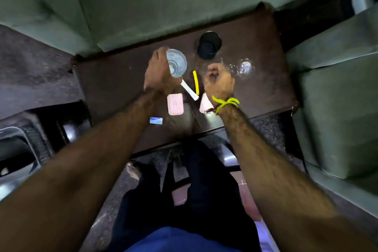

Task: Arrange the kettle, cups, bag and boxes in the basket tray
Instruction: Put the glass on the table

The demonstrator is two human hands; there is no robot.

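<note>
Left hand (pixel 158 71) grips a clear ribbed plastic cup (pixel 176 63), rim up, at frame centre over the dark brown table (pixel 114 80). Right hand (pixel 218 81) is curled narrow, apparently empty; a second clear cup (pixel 242 67) lies just upper-right, nearer it. No basket tray visible.

A table (pixel 114 80) stood before the person, with a sofa (pixel 143 2) behind it and a seat (pixel 337 98) to its right. On the table, a cup (pixel 176 63) sat far left in the left hand (pixel 158 72), a kettle (pixel 209 45) behind and right of it. Two sachets (pixel 196 82) lay between the hands. The right hand (pixel 219 82) was left of a glass (pixel 242 67). Nearer the person lay two boxes (pixel 175 104), the right one partly under the wrist, and a packet (pixel 156 120) at the near edge.
</note>
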